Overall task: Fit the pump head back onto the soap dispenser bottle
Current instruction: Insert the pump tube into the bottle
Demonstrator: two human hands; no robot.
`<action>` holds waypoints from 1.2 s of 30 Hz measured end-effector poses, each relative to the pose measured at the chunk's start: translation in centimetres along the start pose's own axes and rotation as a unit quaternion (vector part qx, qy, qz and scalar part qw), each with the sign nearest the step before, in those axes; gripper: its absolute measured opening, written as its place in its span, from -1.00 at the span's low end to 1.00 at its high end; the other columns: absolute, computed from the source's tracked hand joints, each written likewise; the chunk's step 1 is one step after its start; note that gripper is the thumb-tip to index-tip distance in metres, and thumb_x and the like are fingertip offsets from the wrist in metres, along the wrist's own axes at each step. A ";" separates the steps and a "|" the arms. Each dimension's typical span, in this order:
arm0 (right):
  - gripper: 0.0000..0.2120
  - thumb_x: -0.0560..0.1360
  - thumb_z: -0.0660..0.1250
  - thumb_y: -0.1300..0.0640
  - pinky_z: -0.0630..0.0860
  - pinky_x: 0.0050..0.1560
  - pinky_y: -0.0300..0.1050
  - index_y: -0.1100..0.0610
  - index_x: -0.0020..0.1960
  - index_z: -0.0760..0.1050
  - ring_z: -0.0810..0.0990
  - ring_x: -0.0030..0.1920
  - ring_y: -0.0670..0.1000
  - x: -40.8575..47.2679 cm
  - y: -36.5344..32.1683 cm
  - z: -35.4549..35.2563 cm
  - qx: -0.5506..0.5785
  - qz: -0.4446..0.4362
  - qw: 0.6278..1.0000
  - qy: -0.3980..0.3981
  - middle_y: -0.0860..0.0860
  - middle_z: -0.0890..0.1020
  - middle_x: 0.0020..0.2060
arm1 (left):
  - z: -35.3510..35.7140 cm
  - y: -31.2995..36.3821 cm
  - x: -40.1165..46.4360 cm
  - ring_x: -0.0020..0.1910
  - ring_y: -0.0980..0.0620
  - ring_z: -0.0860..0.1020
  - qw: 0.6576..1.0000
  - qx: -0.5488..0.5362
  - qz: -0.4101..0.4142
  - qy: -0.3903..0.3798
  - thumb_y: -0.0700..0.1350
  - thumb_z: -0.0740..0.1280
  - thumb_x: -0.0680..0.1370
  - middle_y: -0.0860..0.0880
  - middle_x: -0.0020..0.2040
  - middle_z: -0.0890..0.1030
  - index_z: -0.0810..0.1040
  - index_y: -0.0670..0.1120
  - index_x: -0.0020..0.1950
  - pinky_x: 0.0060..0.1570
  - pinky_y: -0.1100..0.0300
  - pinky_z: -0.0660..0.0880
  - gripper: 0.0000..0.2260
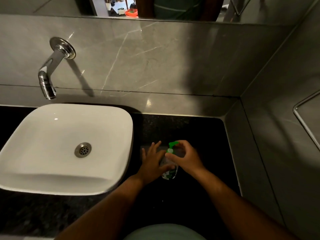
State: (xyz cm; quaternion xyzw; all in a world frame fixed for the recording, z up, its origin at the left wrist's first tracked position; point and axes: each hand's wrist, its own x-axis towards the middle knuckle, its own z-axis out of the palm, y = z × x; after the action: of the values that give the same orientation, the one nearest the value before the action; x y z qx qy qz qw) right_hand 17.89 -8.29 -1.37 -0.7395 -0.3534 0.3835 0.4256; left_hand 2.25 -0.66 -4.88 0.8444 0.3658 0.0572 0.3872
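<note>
Down on the black speckled stone counter (195,132) we count one clear plastic soap bottle with a green-and-white label (170,173), standing just right of the one white rounded-square ceramic basin (52,135). Sitting at the bottle's neck we see one green pump head with a white collar (171,146), its nozzle pointing away from us toward the wall; whether it is fully seated we cannot tell.

We have two bare hands on it. Our left hand (153,163) lies against the bottle's left side, thumb across the front of the body, fingers spread and stretched forward rather than curled, so it steadies the bottle more than it clutches it. Our right hand (184,157) curls over from the right, thumb and fingers closed around the collar and the top of the pump head.

Beyond these we count one chrome wall-mounted spout (50,70) above the basin, one round steel drain (83,150) in its floor, and one mirror strip (173,7) along the top of the grey marble-look wall (155,58).
</note>
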 end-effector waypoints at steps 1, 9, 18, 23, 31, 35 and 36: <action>-0.47 0.30 0.58 -0.01 0.47 -0.11 -0.49 -0.11 0.19 0.43 0.54 0.09 -0.23 0.0 0.2 -0.1 0.041 0.007 0.999 -0.017 -0.15 0.57 0.09 | 0.0 0.0 0.0 0.53 0.00 -0.15 1.000 0.003 -0.002 0.001 0.44 0.24 0.33 0.00 0.57 0.02 0.42 0.17 0.30 0.38 -0.24 -0.35 -0.38; -0.01 0.19 0.64 0.04 0.47 -0.16 -0.47 -0.02 0.47 0.16 0.54 -0.18 -0.36 0.0 0.8 0.8 0.034 0.000 0.999 0.035 -0.07 0.56 -0.17 | 0.5 0.0 -0.3 0.52 0.07 -0.13 1.000 -0.010 0.002 0.016 0.46 0.22 0.32 0.02 0.56 0.07 0.42 0.19 0.29 0.36 -0.23 -0.38 -0.38; -0.17 0.31 0.58 0.22 0.46 -0.04 -0.44 0.00 0.45 0.24 0.60 -0.03 -0.24 -0.3 1.1 0.4 0.067 -0.020 0.998 0.009 -0.15 0.63 -0.15 | 0.4 -0.1 -0.4 0.53 0.05 -0.11 1.000 0.010 -0.013 0.019 0.43 0.26 0.35 0.04 0.56 0.08 0.33 0.20 0.39 0.36 -0.25 -0.37 -0.34; -0.21 0.29 0.59 0.23 0.41 0.00 -0.52 0.08 0.41 0.28 0.53 0.05 -0.30 -0.6 0.9 0.8 0.055 -0.052 0.997 0.002 -0.07 0.54 0.08 | 0.4 0.0 -0.5 0.53 0.04 -0.11 1.000 0.008 -0.015 0.021 0.40 0.25 0.37 0.05 0.56 0.09 0.27 0.21 0.43 0.35 -0.25 -0.38 -0.33; -0.28 0.23 0.63 0.10 0.45 -0.03 -0.43 -0.06 0.29 0.37 0.56 -0.04 -0.20 -0.4 0.5 0.8 0.019 -0.045 0.999 0.004 -0.12 0.55 -0.06 | 0.6 0.3 -0.6 0.53 0.03 -0.09 1.000 0.002 -0.011 0.018 0.32 0.34 0.39 0.04 0.55 0.12 0.40 0.14 0.34 0.36 -0.28 -0.37 -0.43; -0.22 0.33 0.56 0.24 0.42 0.07 -0.51 0.04 0.43 0.27 0.48 0.15 -0.39 -0.4 0.9 0.6 0.050 -0.057 0.996 -0.040 -0.21 0.49 0.15 | 0.6 0.1 -0.8 0.53 0.03 -0.06 0.999 0.022 -0.009 0.022 0.30 0.35 0.40 0.03 0.55 0.13 0.37 0.09 0.38 0.36 -0.30 -0.35 -0.39; -0.27 0.35 0.54 0.28 0.43 0.05 -0.49 0.01 0.41 0.28 0.49 0.13 -0.42 -0.4 1.0 0.5 0.050 -0.058 0.996 -0.040 -0.21 0.51 0.13 | 0.6 0.1 -0.8 0.53 0.03 -0.05 0.999 0.025 -0.008 0.023 0.32 0.34 0.40 0.03 0.55 0.13 0.35 0.11 0.40 0.36 -0.30 -0.35 -0.37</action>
State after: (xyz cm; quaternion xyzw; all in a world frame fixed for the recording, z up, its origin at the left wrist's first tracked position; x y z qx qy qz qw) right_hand 17.52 -8.84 -2.34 -0.6795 -0.3929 0.4048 0.4691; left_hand 1.95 -1.59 -5.12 0.8493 0.3825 0.0647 0.3579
